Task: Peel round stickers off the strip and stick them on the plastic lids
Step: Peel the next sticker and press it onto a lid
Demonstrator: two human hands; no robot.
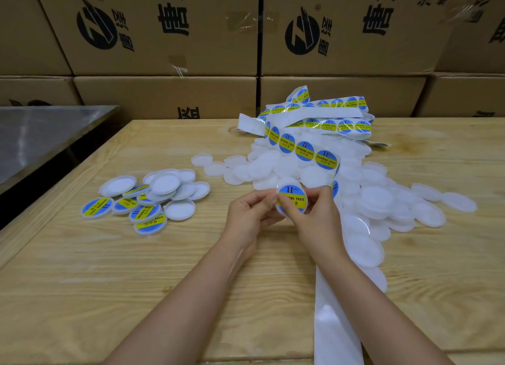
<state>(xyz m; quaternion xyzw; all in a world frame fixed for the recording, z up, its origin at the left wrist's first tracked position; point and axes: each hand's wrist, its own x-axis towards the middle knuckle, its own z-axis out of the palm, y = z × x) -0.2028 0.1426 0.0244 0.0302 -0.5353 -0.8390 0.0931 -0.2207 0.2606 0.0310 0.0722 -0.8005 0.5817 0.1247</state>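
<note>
The step in hand is the sticking itself. One lid (291, 210) is held up just above the surface (136, 282) between both hands, with a round sticker (291, 198) already lying on its face. The left hand (254, 211) pinches the lid's left edge with curled fingers. The right hand (314, 211) curls round the right edge, its thumb lying over the sticker's lower part. Whether the sticker is pressed flat all the way round is hard to tell, since the fingers cover its rim.

The next move likely calls for a firm rub across the sticker. The lid would then go to the labelled lids (123, 204), well off to the left of the left hand, and a fresh sticker would come from the strip (304, 150) just beyond the hands. The strip lies across the heap of plain lids (369, 198), which spreads beyond and to the right of the right hand. Bare backing (333, 323) trails back under the right forearm.

The sticker is blue with a yellow band. It reads "II" and "SOLDERING PASTE", with small Chinese characters beneath. The cardboard boxes (164, 23) far beyond the hands carry a round logo with an ® mark and large Chinese characters, among them 唐.
</note>
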